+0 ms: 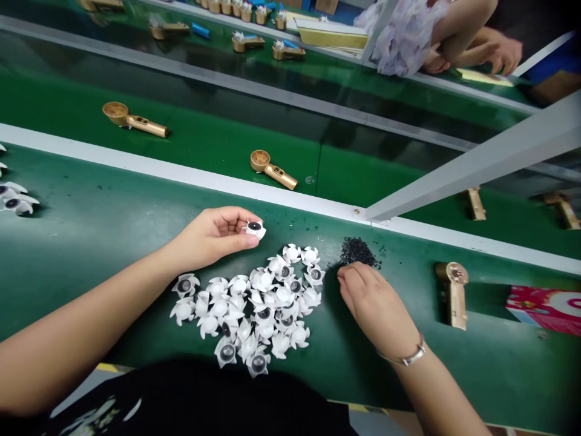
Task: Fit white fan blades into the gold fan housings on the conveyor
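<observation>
Between the thumb and fingers of my left hand (218,237) is a small white fan blade (255,229), its dark round hub turned up. My right hand (374,303) is at the near edge of a pile of tiny black parts (358,251). Its fingertips are pressed together, and whatever they pinch is hidden. Between and below my hands lies a heap of loose white fan blades (265,297), some with the hub side up and others face down.
Gold handheld fan bodies (273,169) lie on the green belt (204,145) past a metal rail (313,209). Another gold fan body (456,295) and a red box (544,307) are at right. A slanted metal post (476,157) rises there. Across the line, a person's hand (503,53) shows.
</observation>
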Motion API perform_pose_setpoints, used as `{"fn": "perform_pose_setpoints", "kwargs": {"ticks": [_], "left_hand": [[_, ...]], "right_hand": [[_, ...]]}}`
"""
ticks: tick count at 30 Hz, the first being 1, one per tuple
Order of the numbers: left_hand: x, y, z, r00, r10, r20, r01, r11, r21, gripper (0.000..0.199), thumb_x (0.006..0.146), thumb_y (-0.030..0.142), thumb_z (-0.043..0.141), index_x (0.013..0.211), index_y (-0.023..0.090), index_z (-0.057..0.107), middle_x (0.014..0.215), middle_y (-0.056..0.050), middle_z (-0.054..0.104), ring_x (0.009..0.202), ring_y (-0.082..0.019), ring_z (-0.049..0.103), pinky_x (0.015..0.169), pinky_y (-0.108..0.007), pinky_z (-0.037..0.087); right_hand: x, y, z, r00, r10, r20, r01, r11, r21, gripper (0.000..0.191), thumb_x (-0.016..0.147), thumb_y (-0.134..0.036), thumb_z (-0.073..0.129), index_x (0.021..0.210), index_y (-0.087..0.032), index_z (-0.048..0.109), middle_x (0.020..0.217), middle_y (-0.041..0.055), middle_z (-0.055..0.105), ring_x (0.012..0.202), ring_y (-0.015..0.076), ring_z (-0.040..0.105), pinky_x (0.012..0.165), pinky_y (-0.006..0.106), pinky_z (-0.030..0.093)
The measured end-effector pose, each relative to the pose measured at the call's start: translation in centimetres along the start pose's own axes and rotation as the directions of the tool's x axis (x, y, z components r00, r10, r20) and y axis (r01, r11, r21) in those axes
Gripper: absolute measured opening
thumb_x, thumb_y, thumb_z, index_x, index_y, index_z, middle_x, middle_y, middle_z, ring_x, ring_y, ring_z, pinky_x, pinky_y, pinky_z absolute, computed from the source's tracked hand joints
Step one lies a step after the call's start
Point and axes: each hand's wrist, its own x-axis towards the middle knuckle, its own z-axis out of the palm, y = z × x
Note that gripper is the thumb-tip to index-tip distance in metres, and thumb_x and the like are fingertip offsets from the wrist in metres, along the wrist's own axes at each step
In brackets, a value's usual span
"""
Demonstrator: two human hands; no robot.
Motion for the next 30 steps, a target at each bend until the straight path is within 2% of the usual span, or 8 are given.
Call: {"fn": "perform_pose_setpoints", "kwargs": {"ticks": [2,5,9,12,21,25,27,30], "left_hand": [[-0.5,0.4,0.1,0.996,0.078,0.04,-0.08,0.995,0.052,0.033,0.079,0.033,0.076,0.108,0.018,0.069,0.094,-0.006,0.07,0.078,-0.013,0.066,0.072,-0.025,0.056],[-1.4,1.4,0.7,0.974,0.213,0.072,-0.225,0.94,0.258,0.034,0.079,0.037,0.076,0.109,0.02,0.07,0.101,-0.007,0.071,0.079,-0.014,0.066,0.069,-0.024,0.056],[-2.6,3.1,2.3,0.924,0.35,0.153,-0.381,0.816,0.434,0.031,0.081,0.034,0.074,0.107,0.017,0.071,0.087,-0.003,0.073,0.073,-0.012,0.066,0.066,-0.021,0.053],[-3.3,4.0,3.4,0.914,0.368,0.172,-0.406,0.81,0.423,0.026,0.078,0.024,0.073,0.102,0.015,0.071,0.078,-0.001,0.07,0.063,-0.009,0.064,0.063,-0.019,0.052],[-3.9,4.3,4.5,0.922,0.381,0.067,-0.376,0.843,0.386,0.023,0.073,0.016,0.069,0.095,0.013,0.072,0.069,0.002,0.065,0.059,-0.008,0.063,0.057,-0.017,0.051],[-3.6,4.0,4.8,0.938,0.341,0.056,-0.34,0.881,0.33,0.023,0.071,0.016,0.072,0.093,0.011,0.073,0.07,0.001,0.067,0.058,-0.008,0.065,0.055,-0.015,0.052],[-3.4,3.9,4.9,0.949,0.312,0.04,-0.311,0.91,0.274,0.022,0.071,0.017,0.074,0.092,0.011,0.073,0.069,0.001,0.068,0.058,-0.008,0.066,0.055,-0.014,0.053],[-3.2,3.7,4.8,0.957,0.289,-0.021,-0.278,0.935,0.221,0.022,0.07,0.015,0.075,0.091,0.011,0.073,0.069,0.001,0.068,0.058,-0.008,0.066,0.056,-0.014,0.054]], "right_hand": [[0.6,-0.5,-0.6,1.0,0.017,-0.014,-0.017,0.998,0.058,0.015,0.095,-0.016,0.045,0.089,-0.016,0.059,0.085,0.0108,0.062,0.076,0.0224,0.058,0.072,0.037,0.05],[1.8,-3.2,-1.7,0.997,0.063,-0.054,-0.052,0.984,0.173,0.011,0.096,-0.014,0.043,0.091,-0.02,0.051,0.082,0.0043,0.056,0.072,0.0161,0.055,0.064,0.028,0.047],[3.7,-7.8,-3.0,0.995,0.077,-0.065,-0.037,0.879,0.476,0.012,0.096,-0.013,0.042,0.093,-0.022,0.05,0.083,-0.0001,0.053,0.073,0.0123,0.052,0.066,0.025,0.044],[4.8,-9.4,-3.3,0.999,0.025,-0.028,-0.003,0.802,0.597,0.011,0.096,-0.014,0.046,0.092,-0.022,0.051,0.085,-0.0002,0.053,0.077,0.0125,0.052,0.069,0.025,0.043],[4.9,-9.3,-2.3,0.993,0.028,-0.116,0.03,0.884,0.466,0.013,0.091,-0.008,0.05,0.092,-0.021,0.053,0.085,-0.0001,0.056,0.079,0.0131,0.053,0.071,0.026,0.044],[4.7,-9.5,-1.9,0.986,0.028,-0.164,0.046,0.901,0.43,0.013,0.091,-0.006,0.051,0.091,-0.019,0.054,0.084,0.0008,0.057,0.078,0.0124,0.054,0.07,0.025,0.044],[4.4,-9.7,-1.8,0.975,-0.037,-0.217,0.12,0.915,0.385,0.015,0.09,-0.004,0.053,0.097,-0.017,0.057,0.088,0.0036,0.06,0.082,0.014,0.056,0.073,0.028,0.047],[3.8,-9.5,-2.3,0.938,-0.255,-0.235,0.306,0.928,0.213,0.034,0.086,-0.001,0.055,0.119,-0.01,0.057,0.1,0.0104,0.066,0.091,0.0196,0.06,0.081,0.037,0.049]]}}
